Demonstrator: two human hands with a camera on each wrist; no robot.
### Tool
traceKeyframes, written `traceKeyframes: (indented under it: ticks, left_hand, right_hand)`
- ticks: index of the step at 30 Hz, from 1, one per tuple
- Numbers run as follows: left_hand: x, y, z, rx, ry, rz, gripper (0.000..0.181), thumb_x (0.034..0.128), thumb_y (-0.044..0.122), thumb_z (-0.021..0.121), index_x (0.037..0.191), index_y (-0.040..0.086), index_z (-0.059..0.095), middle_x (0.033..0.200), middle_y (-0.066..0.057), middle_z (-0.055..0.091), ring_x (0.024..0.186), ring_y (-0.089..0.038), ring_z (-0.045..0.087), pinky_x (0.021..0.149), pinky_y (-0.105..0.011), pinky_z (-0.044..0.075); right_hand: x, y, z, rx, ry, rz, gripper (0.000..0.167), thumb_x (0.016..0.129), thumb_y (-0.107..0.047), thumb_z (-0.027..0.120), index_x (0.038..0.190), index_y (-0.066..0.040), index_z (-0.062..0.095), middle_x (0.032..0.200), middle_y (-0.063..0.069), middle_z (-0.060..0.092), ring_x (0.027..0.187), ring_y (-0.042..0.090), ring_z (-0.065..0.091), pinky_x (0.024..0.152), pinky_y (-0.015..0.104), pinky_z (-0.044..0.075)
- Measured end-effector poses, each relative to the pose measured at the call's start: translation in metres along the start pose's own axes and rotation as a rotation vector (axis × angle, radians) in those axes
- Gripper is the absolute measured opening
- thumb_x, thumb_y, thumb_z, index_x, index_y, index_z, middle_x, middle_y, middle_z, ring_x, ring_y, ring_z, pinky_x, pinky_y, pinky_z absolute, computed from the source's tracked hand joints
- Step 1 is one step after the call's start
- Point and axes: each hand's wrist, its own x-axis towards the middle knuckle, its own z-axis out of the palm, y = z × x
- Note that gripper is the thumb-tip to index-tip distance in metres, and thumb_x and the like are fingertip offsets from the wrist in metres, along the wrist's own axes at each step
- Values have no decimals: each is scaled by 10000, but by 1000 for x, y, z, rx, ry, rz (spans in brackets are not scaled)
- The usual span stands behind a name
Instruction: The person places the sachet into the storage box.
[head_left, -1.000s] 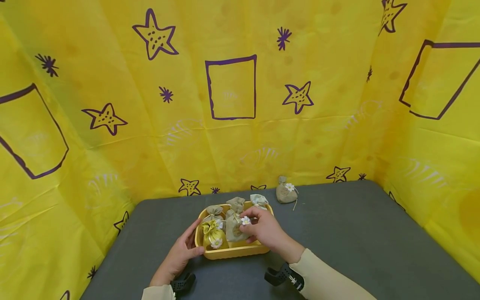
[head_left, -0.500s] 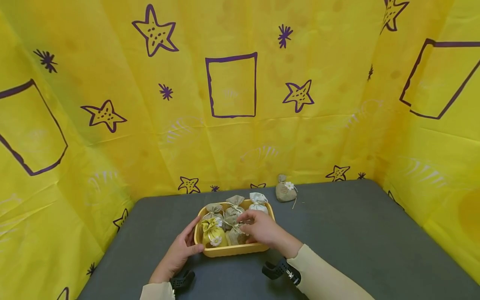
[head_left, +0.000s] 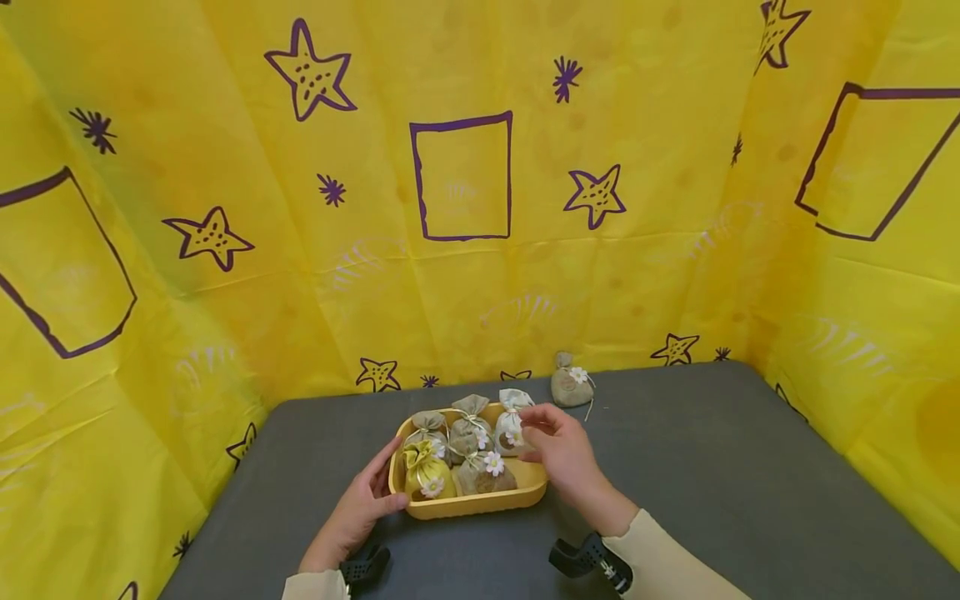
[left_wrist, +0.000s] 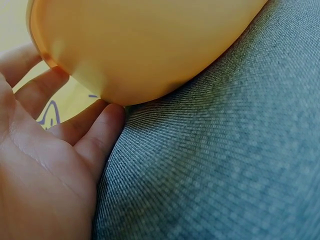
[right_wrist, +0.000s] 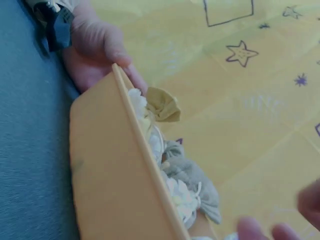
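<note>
A yellow plastic tray (head_left: 487,505) stands on the dark tabletop with several small drawstring pouches inside. My left hand (head_left: 362,506) holds its left end, fingers along the outer wall and thumb round the near corner. Inside, a shiny yellow pouch (head_left: 427,472) is at the near left. Beside it lies a tilted grey-beige pouch (head_left: 477,481) with a white flower. Two more grey-beige pouches, one at the back left (head_left: 428,423) and one in the back middle (head_left: 470,429), stand upright. Over the tray's right end my right hand (head_left: 564,450) hovers, holding nothing, beside a white pouch (head_left: 512,421).
Another beige pouch (head_left: 572,387) with a flower and a loose string sits outside the tray, at the table's back edge. Yellow patterned cloth (head_left: 465,317) hangs behind and at both sides. The dark tabletop (head_left: 690,467) extends to the right.
My right hand has let go of the grey-beige pouch, which now lies in the tray's near middle. That hand has drawn back to the right. The left hand stays on the tray.
</note>
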Motion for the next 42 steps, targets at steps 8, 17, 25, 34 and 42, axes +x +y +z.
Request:
traceKeyframes:
  ticks: [8,17,25,34,42]
  left_hand:
    - [-3,2,0,10,26,-35,867,911,101,747,1592,72,212,1635,-158,138,1457,-253,158,997,-147,351]
    - [-3,3,-2,9,22,-24,877,904,90,752,1593,74,209,1636,-152,140,1457,-243,158,1008,-148,341]
    - [-4,3,0,38,43,-43,860,913,123,749,1591,80,222,1635,-153,151,1462,-258,159,991,-131,334]
    - [-4,5,1,30,49,-45,858,915,118,746,1590,73,218,1636,-157,139,1471,-275,144,985,-124,334]
    - [-1,5,4,29,42,-43,852,918,126,745,1589,76,223,1634,-160,150,1464,-266,165,994,-151,347]
  right_hand:
    - [-11,1,-42,309,179,144,315,1030,-278,568,1167,5,566,1145,122,598,1178,356,537,825,510,550]
    - [-28,9,-89,279,228,207,264,1043,-285,547,1155,-48,577,1141,91,588,1124,283,589,845,489,546]
    - [-36,22,-124,155,244,237,371,1040,-323,556,1296,-56,535,1310,127,504,1272,343,438,927,454,500]
    - [-24,34,-144,174,155,240,670,1041,-254,565,1559,-30,205,1595,185,158,1393,362,254,1032,472,422]
    - [-5,44,-154,81,141,167,682,1023,-229,602,1549,-14,226,1581,205,170,1278,269,404,992,443,468]
